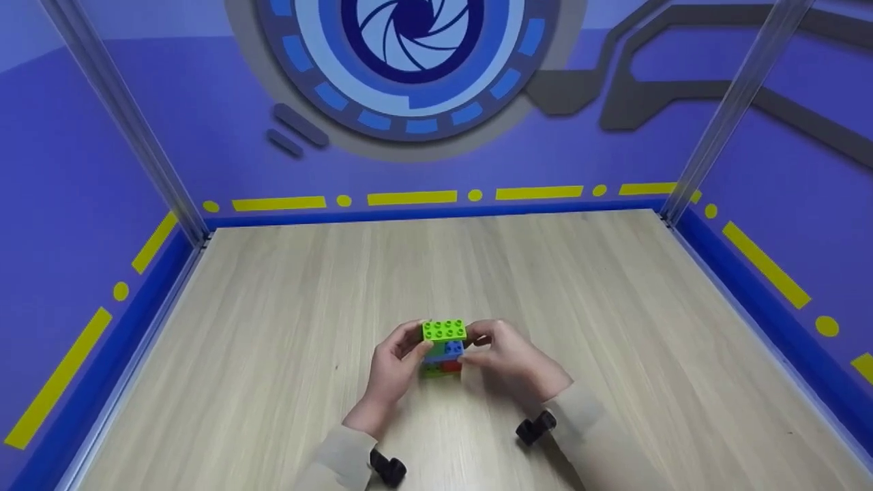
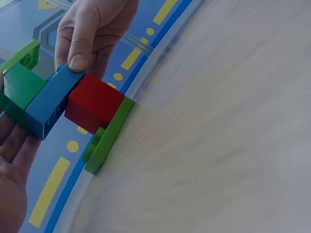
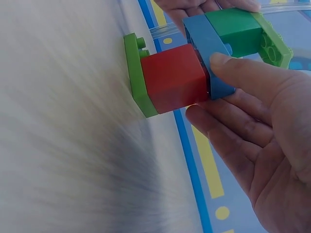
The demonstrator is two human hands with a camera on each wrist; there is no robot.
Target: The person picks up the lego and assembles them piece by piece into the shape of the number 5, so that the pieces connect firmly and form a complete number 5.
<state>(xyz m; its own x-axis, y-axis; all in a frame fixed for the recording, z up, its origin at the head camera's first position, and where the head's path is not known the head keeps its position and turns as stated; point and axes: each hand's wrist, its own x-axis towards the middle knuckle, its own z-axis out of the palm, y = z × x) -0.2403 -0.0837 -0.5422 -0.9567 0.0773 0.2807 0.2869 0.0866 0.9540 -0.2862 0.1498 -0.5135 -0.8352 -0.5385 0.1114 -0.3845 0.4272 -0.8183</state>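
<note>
A stack of toy building bricks stands between my two hands, just above or on the table. At its bottom is a lime-green plate (image 3: 137, 77), then a red brick (image 3: 176, 79), a blue brick (image 3: 206, 51), a green brick (image 3: 236, 30) and a lime-green studded plate (image 1: 444, 330) on top. My left hand (image 1: 395, 361) holds the stack's upper part from the left, at the green brick. From the right, my right hand (image 1: 508, 354) pinches the blue brick, with the thumb (image 3: 243, 70) on its side. Whether the bottom plate touches the table is unclear.
Under the hands is a pale wood-grain table (image 1: 273, 327). Blue-purple panels (image 1: 382, 164) with yellow markings wall it at the back and both sides, with clear posts at the rear corners. Black straps (image 1: 535, 428) sit on both wrists.
</note>
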